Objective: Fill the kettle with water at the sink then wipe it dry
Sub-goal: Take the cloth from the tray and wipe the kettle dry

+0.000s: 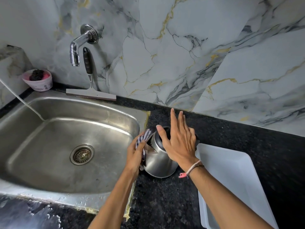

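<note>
Both forearms reach in over the dark granite surface [165, 204]. Right hand [179, 142], fingers spread, steadies the steel kettle [158, 164] from above; left hand [136, 154] pinches a checked cloth [146, 137] against its spout side, evidently drying it beside the sink [66, 146].

— Where does the view look from?
— From the person's head, angled forward and down over the counter [165, 204]; the sink [66, 192] fills the lower left, the marble wall [181, 38] the top.
— How near?
— Close; both forearms reach in from the bottom edge; wide-angle, so straight edges bow. One view only — nothing shared.
</note>
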`<act>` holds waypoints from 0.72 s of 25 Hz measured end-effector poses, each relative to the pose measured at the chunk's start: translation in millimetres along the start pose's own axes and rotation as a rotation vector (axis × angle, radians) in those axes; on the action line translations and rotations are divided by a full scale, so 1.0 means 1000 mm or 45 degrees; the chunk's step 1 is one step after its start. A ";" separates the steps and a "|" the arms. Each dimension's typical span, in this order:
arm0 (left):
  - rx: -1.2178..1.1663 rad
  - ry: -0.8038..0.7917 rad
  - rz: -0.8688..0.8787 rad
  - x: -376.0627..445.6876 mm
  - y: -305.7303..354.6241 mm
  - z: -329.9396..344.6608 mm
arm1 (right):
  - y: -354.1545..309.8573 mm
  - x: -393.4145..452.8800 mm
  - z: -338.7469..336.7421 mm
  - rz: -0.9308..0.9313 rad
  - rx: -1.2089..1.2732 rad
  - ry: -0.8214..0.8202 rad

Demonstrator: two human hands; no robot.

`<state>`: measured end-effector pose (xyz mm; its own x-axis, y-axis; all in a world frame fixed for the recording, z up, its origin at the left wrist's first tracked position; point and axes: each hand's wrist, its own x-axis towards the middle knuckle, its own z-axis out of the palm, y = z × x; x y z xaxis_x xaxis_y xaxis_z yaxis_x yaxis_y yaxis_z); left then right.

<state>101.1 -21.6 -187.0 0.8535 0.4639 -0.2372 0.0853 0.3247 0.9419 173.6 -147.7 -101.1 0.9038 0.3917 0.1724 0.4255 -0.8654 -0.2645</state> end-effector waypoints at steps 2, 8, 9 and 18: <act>0.007 0.217 0.184 -0.035 -0.006 -0.004 | -0.008 -0.001 0.001 0.049 -0.009 -0.001; 0.837 0.152 0.842 -0.074 0.011 0.005 | -0.021 0.002 -0.007 0.185 0.218 0.012; 0.915 0.099 0.834 -0.079 0.005 0.012 | -0.021 0.003 -0.009 0.227 0.311 0.015; 0.893 -0.254 0.563 -0.139 -0.008 0.007 | -0.013 0.006 -0.030 0.174 0.743 -0.135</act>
<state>-14.7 -94.4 -160.0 0.9522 0.2529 0.1714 -0.0346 -0.4682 0.8829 172.5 -143.0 -68.4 0.9389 0.3440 0.0130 0.2331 -0.6075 -0.7594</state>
